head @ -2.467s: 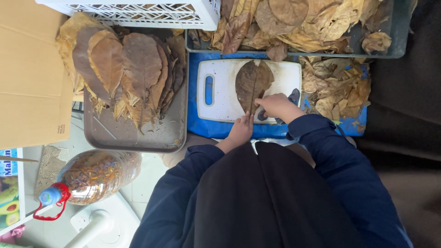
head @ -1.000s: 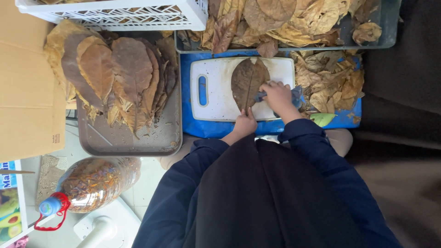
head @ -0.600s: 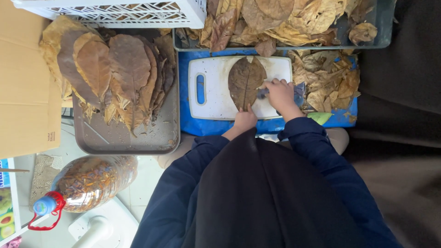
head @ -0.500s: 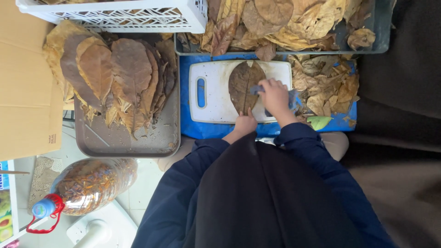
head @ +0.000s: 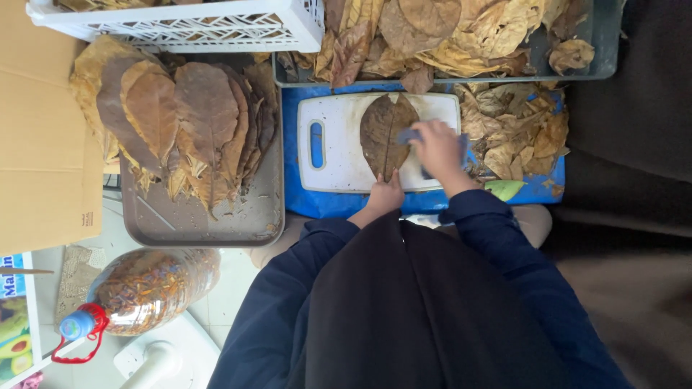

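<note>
A large brown dried leaf [head: 382, 131] lies flat on a white cutting board [head: 339, 155], which rests on a blue sheet [head: 303, 205]. My left hand [head: 387, 194] pinches the leaf's near tip at the board's front edge. My right hand [head: 436, 146] presses a blue-grey cloth [head: 409, 135] against the leaf's right half.
A grey tray [head: 202, 223] to the left holds a stack of flat brown leaves [head: 180, 122]. A dark bin [head: 598, 68] of crumpled dry leaves sits behind the board, with more loose leaves [head: 515, 130] at the right. White crate [head: 187, 25], cardboard box [head: 40, 137], filled plastic bottle [head: 144, 288].
My right hand with the cloth has slid up the leaf, away from me, from its lower right part to its middle. My left hand stays at the leaf's tip.
</note>
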